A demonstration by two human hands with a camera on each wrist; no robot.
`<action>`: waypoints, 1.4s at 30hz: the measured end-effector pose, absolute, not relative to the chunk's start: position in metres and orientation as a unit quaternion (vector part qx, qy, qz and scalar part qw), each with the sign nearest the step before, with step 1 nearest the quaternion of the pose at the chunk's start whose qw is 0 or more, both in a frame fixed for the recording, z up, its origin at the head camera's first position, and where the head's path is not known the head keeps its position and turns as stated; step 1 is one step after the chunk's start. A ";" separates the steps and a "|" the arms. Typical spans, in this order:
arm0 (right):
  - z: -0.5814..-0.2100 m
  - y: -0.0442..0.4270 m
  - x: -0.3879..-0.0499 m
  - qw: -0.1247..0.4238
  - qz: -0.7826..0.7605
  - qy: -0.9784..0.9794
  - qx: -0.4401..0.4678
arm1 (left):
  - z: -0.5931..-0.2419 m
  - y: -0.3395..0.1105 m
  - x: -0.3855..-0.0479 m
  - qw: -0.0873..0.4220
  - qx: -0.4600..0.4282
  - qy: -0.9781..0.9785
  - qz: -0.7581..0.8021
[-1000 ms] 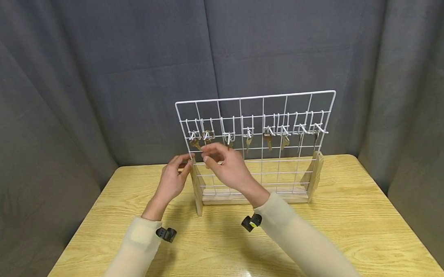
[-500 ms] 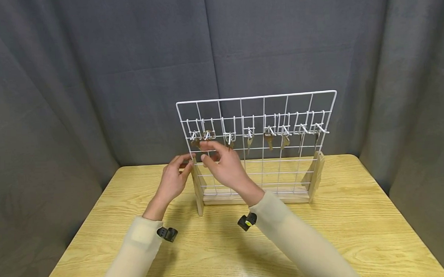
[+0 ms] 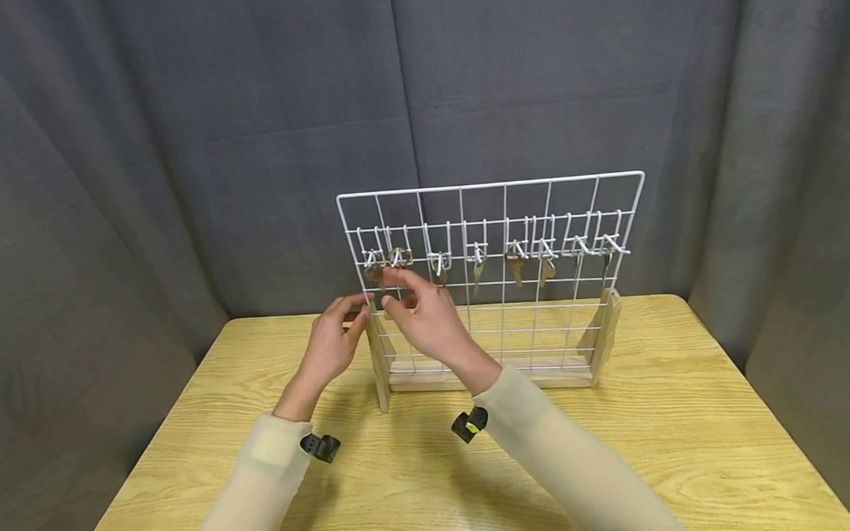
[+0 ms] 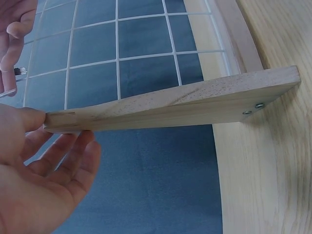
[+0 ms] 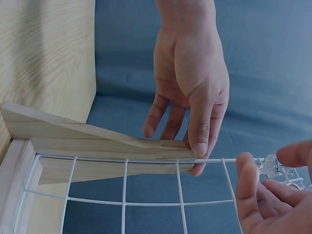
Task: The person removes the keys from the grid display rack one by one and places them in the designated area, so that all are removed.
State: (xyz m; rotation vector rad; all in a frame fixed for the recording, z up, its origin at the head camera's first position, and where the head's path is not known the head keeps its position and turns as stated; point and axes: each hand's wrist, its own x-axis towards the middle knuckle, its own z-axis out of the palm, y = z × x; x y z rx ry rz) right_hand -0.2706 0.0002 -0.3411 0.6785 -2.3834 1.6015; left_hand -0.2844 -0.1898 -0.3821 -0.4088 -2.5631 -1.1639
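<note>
A white wire grid (image 3: 488, 185) stands in a wooden frame with several keys hanging on its hooks. My left hand (image 3: 332, 335) holds the upper end of the left wooden side support (image 4: 170, 107), thumb on one face and fingers on the other. My right hand (image 3: 430, 316) is in front of the grid's left part, its thumb and index finger apart. Just beyond those fingertips hangs the leftmost key (image 3: 374, 275). In the right wrist view a metal key (image 5: 271, 166) shows in the gap between thumb and fingers; whether skin touches it I cannot tell.
More keys, such as a brass key (image 3: 515, 270), hang along the hook row to the right. The frame's wooden base bar (image 3: 492, 380) rests on the wood-grain table (image 3: 683, 413). Grey curtains (image 3: 266, 146) surround the table at the back and sides.
The right hand has shifted slightly left and up, and its thumb and index finger have come off the leftmost key, which swung to hang straighter. The left hand has stayed in place.
</note>
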 end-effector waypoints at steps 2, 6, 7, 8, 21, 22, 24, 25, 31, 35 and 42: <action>-0.341 0.000 -0.271 0.091 0.543 -0.802 0.229 | -0.382 -0.190 -0.285 0.147 -0.142 -0.891 -0.404; -0.341 -0.001 -0.271 0.083 0.549 -0.800 0.229 | -0.381 -0.190 -0.285 0.148 -0.142 -0.893 -0.401; -0.341 -0.001 -0.271 0.080 0.550 -0.799 0.230 | -0.381 -0.190 -0.285 0.148 -0.141 -0.893 -0.400; -0.341 -0.002 -0.271 0.079 0.551 -0.799 0.230 | -0.381 -0.190 -0.286 0.147 -0.140 -0.894 -0.399; -0.342 -0.003 -0.274 0.076 0.559 -0.789 0.243 | -0.381 -0.189 -0.286 0.146 -0.140 -0.894 -0.399; -0.341 -0.003 -0.274 0.074 0.559 -0.789 0.243 | -0.381 -0.189 -0.286 0.146 -0.141 -0.894 -0.399; -0.341 -0.003 -0.274 0.071 0.561 -0.788 0.245 | -0.382 -0.189 -0.287 0.146 -0.143 -0.894 -0.399; -0.341 -0.003 -0.274 0.070 0.561 -0.787 0.246 | -0.382 -0.189 -0.287 0.146 -0.144 -0.894 -0.399; -0.341 -0.003 -0.274 0.068 0.563 -0.783 0.256 | -0.382 -0.190 -0.287 0.145 -0.143 -0.894 -0.398; -0.340 -0.003 -0.274 0.071 0.564 -0.781 0.259 | -0.382 -0.190 -0.287 0.142 -0.140 -0.894 -0.400; -0.340 -0.005 -0.275 0.086 0.563 -0.780 0.259 | -0.382 -0.190 -0.288 0.147 -0.140 -0.895 -0.398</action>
